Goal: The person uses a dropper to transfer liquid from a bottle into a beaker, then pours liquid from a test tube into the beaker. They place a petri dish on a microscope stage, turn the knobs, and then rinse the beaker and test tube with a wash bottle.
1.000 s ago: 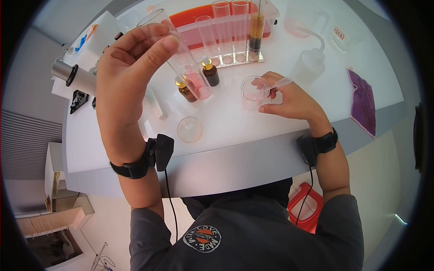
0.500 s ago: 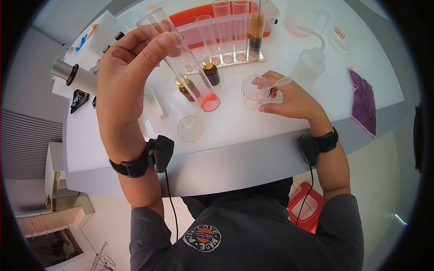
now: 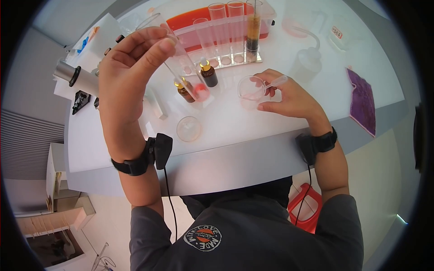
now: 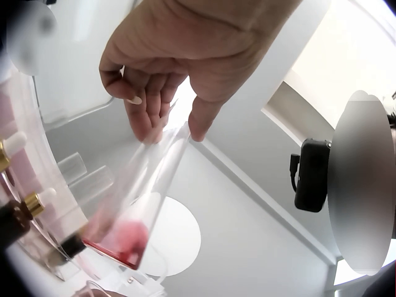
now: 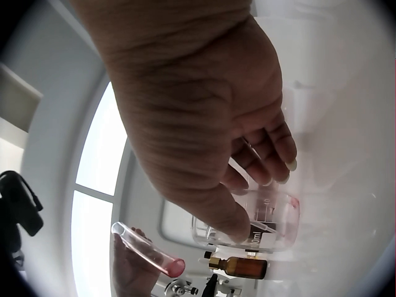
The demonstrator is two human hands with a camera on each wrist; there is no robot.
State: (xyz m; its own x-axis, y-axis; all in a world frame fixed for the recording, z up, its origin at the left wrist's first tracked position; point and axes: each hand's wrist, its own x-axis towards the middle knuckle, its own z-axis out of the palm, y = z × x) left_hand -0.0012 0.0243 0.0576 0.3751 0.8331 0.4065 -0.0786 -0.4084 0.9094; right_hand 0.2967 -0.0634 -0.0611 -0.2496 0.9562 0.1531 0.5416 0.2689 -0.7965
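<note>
My left hand (image 3: 129, 72) pinches a clear test tube (image 3: 184, 62) near its upper end, thumb against fingers. The tube slants, its closed end down to the right over the table, with pinkish-red liquid (image 4: 127, 241) at the bottom. Thumb and fingers of my right hand (image 3: 296, 100) curl round a small glass beaker (image 3: 247, 100) standing on the table. Pink tints the beaker's bottom, and printed marks show on its wall in the right wrist view. A clear plastic dropper (image 3: 277, 81) leans out over its rim. Two brown dropper bottles (image 3: 209, 77) stand behind the tube's lower end.
A rack (image 3: 226, 65) of large tubes, one with brown and black layers, stands behind. Further back is an orange-red bin (image 3: 181, 20). A wash bottle (image 3: 308, 61) and purple cloth (image 3: 361, 101) lie to the right. A round glass dish (image 3: 189, 129) is near the front edge.
The test tube's lower end swung right and toward me, then back left, while its red liquid shifted about. My right hand stays at the beaker.
</note>
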